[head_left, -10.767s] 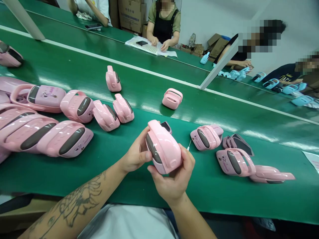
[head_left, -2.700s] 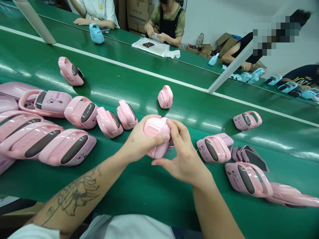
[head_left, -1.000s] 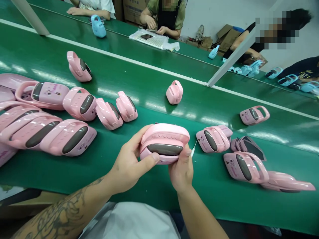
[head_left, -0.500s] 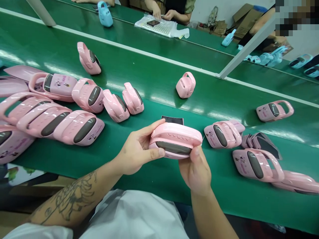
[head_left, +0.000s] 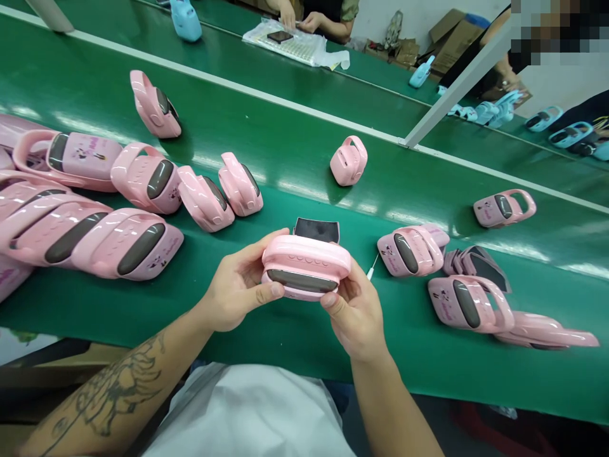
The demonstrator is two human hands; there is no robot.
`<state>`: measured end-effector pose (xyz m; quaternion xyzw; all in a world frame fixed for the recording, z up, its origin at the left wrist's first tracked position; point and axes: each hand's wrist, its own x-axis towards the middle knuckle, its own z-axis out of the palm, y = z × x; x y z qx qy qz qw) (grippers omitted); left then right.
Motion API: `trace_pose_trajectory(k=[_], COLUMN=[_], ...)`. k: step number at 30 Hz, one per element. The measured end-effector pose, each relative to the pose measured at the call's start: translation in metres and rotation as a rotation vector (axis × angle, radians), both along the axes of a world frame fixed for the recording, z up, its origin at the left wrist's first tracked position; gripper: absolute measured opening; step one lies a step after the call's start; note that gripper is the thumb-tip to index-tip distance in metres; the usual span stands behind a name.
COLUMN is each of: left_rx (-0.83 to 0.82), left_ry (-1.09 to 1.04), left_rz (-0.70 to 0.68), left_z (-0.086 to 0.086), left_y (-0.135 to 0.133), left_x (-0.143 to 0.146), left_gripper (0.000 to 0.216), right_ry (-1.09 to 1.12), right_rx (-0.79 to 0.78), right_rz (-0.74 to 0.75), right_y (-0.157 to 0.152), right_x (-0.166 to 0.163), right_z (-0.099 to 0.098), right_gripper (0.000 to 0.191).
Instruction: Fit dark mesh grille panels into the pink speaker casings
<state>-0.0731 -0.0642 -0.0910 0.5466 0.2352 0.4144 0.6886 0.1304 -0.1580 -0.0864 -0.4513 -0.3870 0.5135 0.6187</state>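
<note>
Two hands share one pink housing [head_left: 306, 254]: your left hand [head_left: 233, 285] pinches its nine o'clock end and your right hand [head_left: 359, 314] its three o'clock end, thumbs on the near side, fingers round behind. With twelve pointing away from you, the housing's long axis runs roughly nine to three, dark window strip facing six, handle side up. It sits between your palms, so neither hand is clearly nearer to it. A dark panel [head_left: 316, 230] stands out just past it at twelve, closer to your left fingertips; whether it touches the housing, you cannot tell.

A white-handled tool [head_left: 370, 273] lies at three, just beside your right hand.

As for writing, the printed unit [head_left: 90, 152] at ten bears purple lettering and small figures, as does another printed unit [head_left: 447, 301] just past three; both are too small to read. No brand is legible.
</note>
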Motion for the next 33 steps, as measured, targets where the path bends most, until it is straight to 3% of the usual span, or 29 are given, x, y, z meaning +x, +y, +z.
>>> trace_pose_trajectory(k=[5, 11, 16, 28, 33], left_rx=[-0.006, -0.085, -0.139, -0.156, -0.174], left_ry=[-0.005, -0.105, -0.121, -0.081, -0.023], left_rz=[-0.022, -0.107, -0.104, -0.061, -0.045], left_z=[-0.004, -0.014, -0.016, -0.031, -0.032], left_y=[0.002, 0.006, 0.004, -0.019, -0.021], left_x=[-0.003, -0.004, -0.004, 0.001, 0.005], left_gripper=[0.07, 0.051, 0.049, 0.057, 0.058], right_ry=[-0.014, -0.214, -0.242, -0.171, -0.034], right_rx=[-0.026, -0.072, -0.076, -0.023, -0.018], right_rz=[0.07, 0.065, 0.118, -0.02, 0.068], right_y=[-0.001, -0.001, -0.003, -0.015, -0.013], right_x=[0.0, 0.003, 0.003, -0.019, -0.018], right_z=[0.007, 0.009, 0.004, -0.003, -0.009], right_gripper=[0.071, 0.093, 0.101, 0.074, 0.066])
